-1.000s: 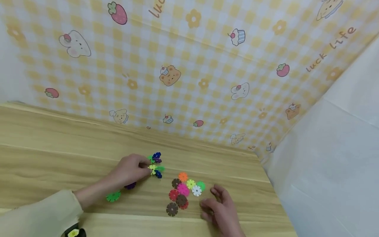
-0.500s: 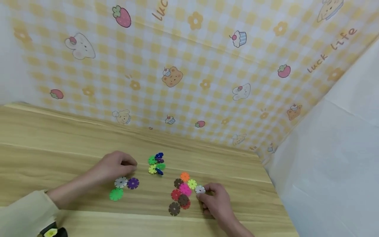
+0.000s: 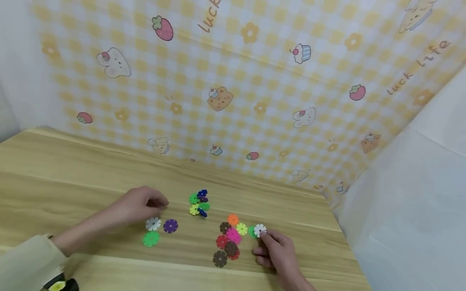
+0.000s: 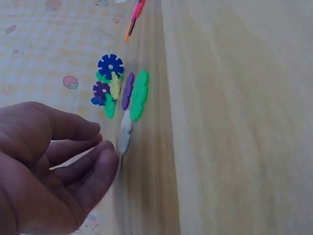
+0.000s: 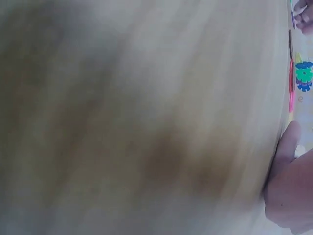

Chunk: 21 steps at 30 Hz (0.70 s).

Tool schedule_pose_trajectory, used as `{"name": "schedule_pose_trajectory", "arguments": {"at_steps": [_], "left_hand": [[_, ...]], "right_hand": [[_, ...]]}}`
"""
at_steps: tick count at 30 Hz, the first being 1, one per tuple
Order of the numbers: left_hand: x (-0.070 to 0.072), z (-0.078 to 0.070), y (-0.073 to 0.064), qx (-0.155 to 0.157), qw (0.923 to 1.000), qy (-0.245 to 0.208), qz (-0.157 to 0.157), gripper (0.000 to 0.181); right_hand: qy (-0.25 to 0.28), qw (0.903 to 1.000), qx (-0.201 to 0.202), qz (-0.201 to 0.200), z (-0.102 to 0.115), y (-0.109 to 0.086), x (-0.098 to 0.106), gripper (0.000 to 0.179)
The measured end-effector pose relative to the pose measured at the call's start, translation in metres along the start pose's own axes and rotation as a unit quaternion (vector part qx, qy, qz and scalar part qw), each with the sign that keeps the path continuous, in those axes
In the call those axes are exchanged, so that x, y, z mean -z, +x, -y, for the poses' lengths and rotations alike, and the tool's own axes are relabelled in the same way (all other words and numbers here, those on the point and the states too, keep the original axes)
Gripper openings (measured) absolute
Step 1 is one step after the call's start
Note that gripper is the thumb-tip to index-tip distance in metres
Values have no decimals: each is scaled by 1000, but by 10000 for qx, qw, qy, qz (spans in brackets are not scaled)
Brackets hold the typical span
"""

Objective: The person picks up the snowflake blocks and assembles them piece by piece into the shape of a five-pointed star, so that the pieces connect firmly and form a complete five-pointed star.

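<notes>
In the head view my right hand (image 3: 278, 252) pinches a white slotted building disc (image 3: 260, 230) between thumb and finger. That disc overlaps a green disc (image 3: 252, 232) at the right end of a loose pile. My left hand (image 3: 140, 205) holds nothing, its fingers loosely bent, just behind another white disc (image 3: 153, 223). Beside this lie a purple disc (image 3: 170, 226) and a green one (image 3: 151, 239). Joined discs in green, blue, purple and yellow form a standing cluster (image 3: 194, 209) between the hands. In the right wrist view, my right hand (image 5: 293, 181) hides most of its disc.
The loose pile includes an orange disc (image 3: 233, 219), a pink disc (image 3: 233, 235), and several brown, red and yellow ones on the wooden table (image 3: 174, 266). A yellow checked cloth (image 3: 189, 81) hangs behind the table, with a white sheet (image 3: 418, 210) at the right.
My left hand has let go of the disc cluster and drawn back left. My right hand has reached the pile, pinched the white disc and shifted it slightly right. The head view has turned slightly.
</notes>
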<state>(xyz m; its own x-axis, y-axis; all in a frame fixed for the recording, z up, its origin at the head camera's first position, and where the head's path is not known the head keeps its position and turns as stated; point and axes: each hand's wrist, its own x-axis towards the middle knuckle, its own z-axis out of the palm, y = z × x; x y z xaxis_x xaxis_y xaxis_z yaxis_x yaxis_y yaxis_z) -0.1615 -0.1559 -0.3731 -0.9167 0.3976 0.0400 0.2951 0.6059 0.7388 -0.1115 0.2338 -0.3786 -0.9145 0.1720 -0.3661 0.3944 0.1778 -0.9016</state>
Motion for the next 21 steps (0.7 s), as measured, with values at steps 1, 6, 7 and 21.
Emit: {"name": "schedule_pose_trajectory", "arguments": {"at_steps": [1, 6, 7, 21], "left_hand": [[1, 3, -2, -84, 9998, 178, -1, 21], [5, 19, -10, -607, 9956, 678, 203, 25], [6, 21, -12, -702, 9947, 707, 241, 27], [4, 23, -8, -959, 9925, 358, 667, 25]], "right_hand": [[90, 10000, 16, -3, -1, 1, 1, 32], [581, 9980, 231, -51, -9, 3, 4, 31], [660, 9974, 285, -55, -9, 3, 4, 30], [968, 9944, 390, -146, -15, 1, 5, 39]]}}
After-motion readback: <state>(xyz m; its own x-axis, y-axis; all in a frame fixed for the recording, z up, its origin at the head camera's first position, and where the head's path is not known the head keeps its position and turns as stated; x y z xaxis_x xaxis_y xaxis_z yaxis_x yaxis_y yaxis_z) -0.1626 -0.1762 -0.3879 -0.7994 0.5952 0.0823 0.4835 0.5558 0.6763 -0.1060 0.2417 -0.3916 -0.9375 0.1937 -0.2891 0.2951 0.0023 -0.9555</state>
